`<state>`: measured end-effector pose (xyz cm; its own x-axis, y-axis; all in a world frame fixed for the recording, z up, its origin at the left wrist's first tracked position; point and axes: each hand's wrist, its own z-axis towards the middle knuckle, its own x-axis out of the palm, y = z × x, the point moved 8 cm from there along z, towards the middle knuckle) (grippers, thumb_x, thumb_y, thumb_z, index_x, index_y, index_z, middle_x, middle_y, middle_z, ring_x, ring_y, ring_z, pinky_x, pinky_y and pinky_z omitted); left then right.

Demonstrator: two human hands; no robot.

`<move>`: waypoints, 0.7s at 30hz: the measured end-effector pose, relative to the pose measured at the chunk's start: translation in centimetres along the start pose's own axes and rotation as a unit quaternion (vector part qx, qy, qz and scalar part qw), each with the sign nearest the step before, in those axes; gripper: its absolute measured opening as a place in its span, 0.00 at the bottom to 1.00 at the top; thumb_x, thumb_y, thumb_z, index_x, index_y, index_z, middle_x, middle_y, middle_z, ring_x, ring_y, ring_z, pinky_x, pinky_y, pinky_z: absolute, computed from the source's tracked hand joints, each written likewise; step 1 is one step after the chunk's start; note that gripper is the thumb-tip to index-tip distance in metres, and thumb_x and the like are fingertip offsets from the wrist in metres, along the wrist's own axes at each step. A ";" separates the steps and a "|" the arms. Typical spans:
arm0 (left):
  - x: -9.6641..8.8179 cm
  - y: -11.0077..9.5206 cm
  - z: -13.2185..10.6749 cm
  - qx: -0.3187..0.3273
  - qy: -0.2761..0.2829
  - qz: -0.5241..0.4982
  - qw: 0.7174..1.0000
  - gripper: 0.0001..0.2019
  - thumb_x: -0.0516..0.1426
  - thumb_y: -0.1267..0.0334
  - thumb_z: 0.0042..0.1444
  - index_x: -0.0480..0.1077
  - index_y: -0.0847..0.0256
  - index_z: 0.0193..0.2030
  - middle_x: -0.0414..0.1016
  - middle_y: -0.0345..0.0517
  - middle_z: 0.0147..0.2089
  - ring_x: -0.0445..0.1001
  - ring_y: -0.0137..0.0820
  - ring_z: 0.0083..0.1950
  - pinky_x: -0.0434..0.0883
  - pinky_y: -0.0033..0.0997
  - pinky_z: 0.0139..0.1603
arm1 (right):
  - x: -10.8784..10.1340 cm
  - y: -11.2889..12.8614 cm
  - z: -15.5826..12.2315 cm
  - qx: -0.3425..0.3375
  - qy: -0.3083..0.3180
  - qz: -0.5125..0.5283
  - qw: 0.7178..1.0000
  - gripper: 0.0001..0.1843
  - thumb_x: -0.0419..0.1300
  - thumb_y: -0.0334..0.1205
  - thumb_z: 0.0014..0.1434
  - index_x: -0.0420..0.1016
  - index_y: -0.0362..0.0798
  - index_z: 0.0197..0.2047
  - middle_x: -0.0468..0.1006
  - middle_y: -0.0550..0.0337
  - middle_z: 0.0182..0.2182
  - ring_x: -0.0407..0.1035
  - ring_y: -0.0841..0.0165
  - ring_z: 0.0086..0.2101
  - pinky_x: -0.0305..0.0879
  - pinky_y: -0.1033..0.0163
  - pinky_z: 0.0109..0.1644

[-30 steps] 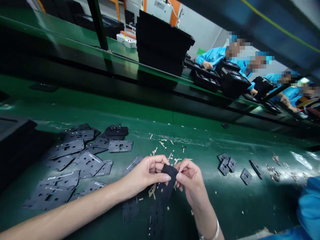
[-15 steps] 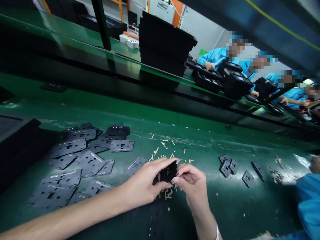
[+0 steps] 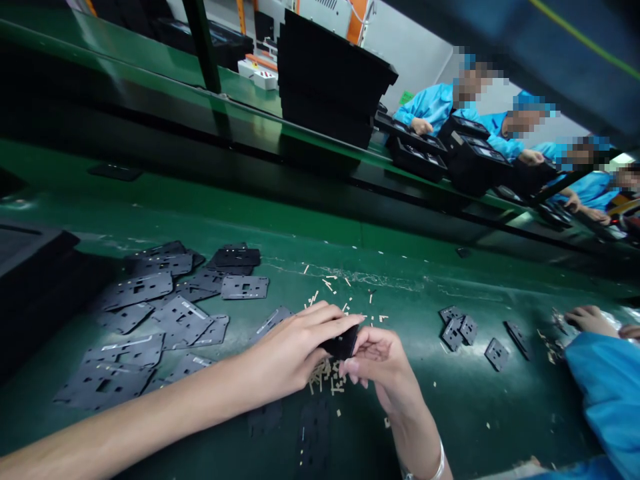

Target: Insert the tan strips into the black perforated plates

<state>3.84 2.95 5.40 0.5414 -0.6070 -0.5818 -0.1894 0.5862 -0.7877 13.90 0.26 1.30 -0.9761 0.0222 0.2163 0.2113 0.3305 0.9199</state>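
Black and flat, two cut plates (image 3: 311, 433) lie nearest on the green belt (image 3: 450, 407), beside the right wrist with its one silver bangle (image 3: 436, 465). Just beyond, the left hand (image 3: 300, 347) is pinched tight on a small black piece (image 3: 343, 345), held just above a litter of pale slivers (image 3: 325, 379). The right hand (image 3: 379, 363) curls loosely against the piece's edge; whether it grips cannot be told. To the left lie roughly a dozen punched plates (image 3: 180, 320), to the right five small square pieces (image 3: 456, 328). A co-worker's hand (image 3: 591, 320) and blue sleeve (image 3: 605, 387) sit at the right edge. Farthest off are one stack of black trays (image 3: 330, 80) and four people in blue coats (image 3: 430, 107).
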 end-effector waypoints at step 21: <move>-3.7 6.9 3.4 -0.144 -0.102 0.184 0.967 0.26 0.54 0.69 0.52 0.56 0.61 0.59 0.68 0.53 0.49 0.68 0.43 0.47 0.68 0.43 0.45 | -7.1 4.2 0.2 -0.134 -0.211 -0.298 0.921 0.12 0.57 0.46 0.55 0.73 0.46 0.35 0.76 0.59 0.25 0.65 0.72 0.24 0.58 0.70 0.24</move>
<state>3.27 11.08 2.83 0.5391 -0.2491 -0.8046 -0.6041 0.5513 -0.5755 21.70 1.67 3.51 -0.8439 0.2950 -0.4480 -0.4189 0.1594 0.8940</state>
